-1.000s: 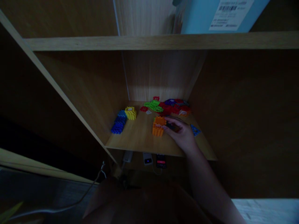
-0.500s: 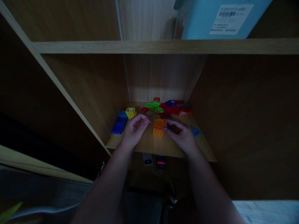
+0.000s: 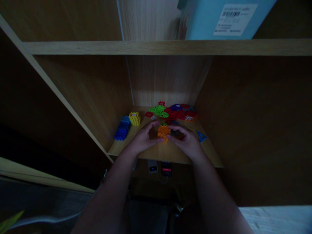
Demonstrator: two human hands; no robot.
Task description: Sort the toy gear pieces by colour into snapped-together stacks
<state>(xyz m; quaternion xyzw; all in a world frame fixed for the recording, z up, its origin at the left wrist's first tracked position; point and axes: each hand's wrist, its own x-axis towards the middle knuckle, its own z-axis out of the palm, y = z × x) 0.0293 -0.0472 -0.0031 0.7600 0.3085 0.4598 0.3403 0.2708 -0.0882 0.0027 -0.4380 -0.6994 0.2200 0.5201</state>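
Note:
An orange block of interlocking plastic tiles [image 3: 163, 131] stands on a wooden shelf [image 3: 146, 148] inside a dim cabinet. My left hand [image 3: 144, 139] curls around its left side, fingertips touching it. My right hand [image 3: 185, 141] grips its right side with thumb and fingers, and something dark sits under those fingers. Both hands hold the orange block between them.
A blue tile stack [image 3: 122, 129] and a yellow tile cube [image 3: 135, 118] sit at the shelf's left. Loose green tiles [image 3: 159, 110] and red and purple tiles [image 3: 181, 113] lie at the back; a blue triangle piece [image 3: 201, 136] lies right. A light-blue box [image 3: 219, 18] stands above.
My left hand came up from below, reached onto the shelf and closed on the orange block's left side. The right hand stayed on the block.

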